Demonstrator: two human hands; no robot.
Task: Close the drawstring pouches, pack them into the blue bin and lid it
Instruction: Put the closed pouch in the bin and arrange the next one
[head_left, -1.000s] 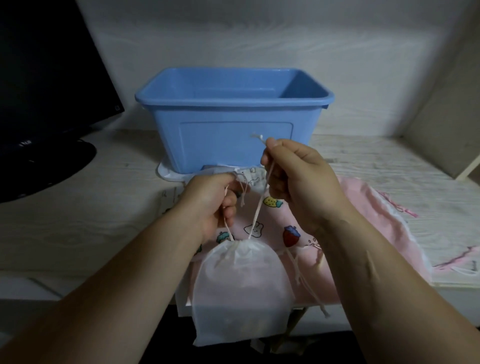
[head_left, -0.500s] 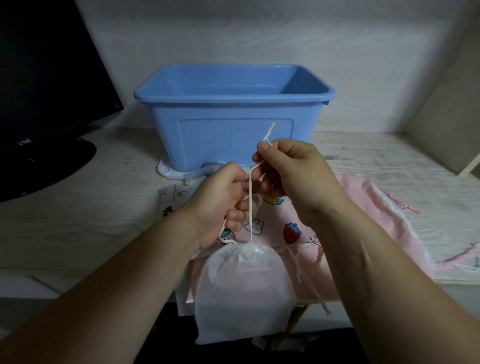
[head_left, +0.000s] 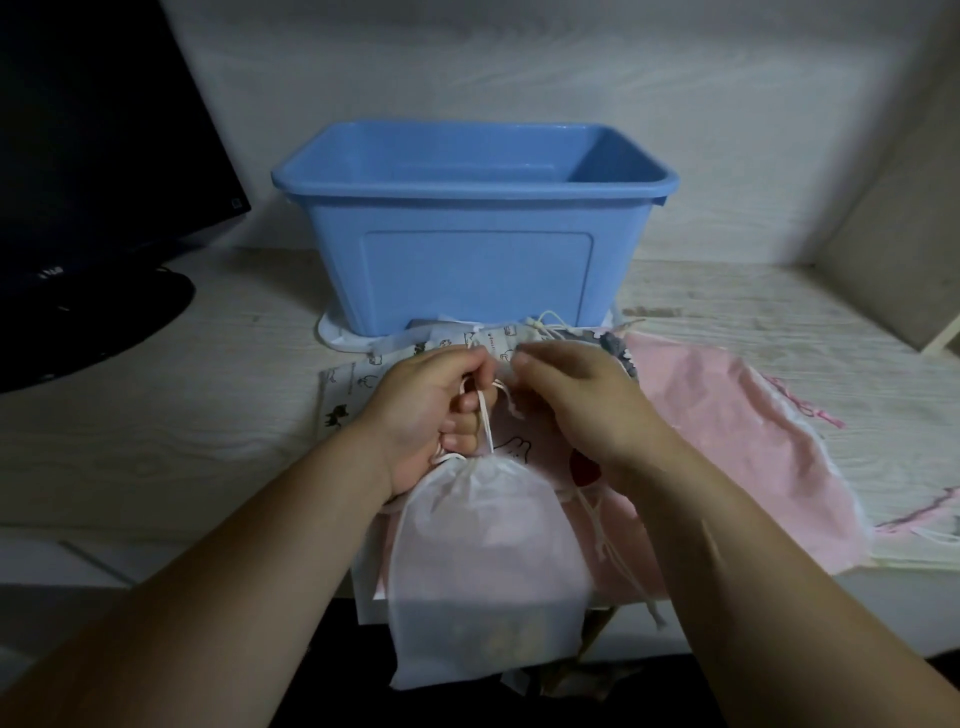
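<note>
A white drawstring pouch (head_left: 488, 577) hangs in front of the table edge, its mouth cinched tight. My left hand (head_left: 431, 410) grips the pouch's white cord just above the gathered neck. Close beside it, my right hand (head_left: 576, 405) has its fingers curled around the cord's upper end. Behind my hands the open blue bin (head_left: 467, 228) stands on its white lid (head_left: 337, 338). A pink printed pouch (head_left: 540, 452) and a larger pink pouch (head_left: 748, 447) lie flat under and to the right of my hands.
A black monitor (head_left: 88, 156) with its round stand occupies the left of the table. A white patterned pouch (head_left: 348, 389) lies in front of the bin. A wall panel rises at the far right. The table edge runs under the hanging pouch.
My right hand has come down from its raised pull to meet my left hand near the pouch's neck. The cord no longer stretches upward. The pouch stays cinched and hanging.
</note>
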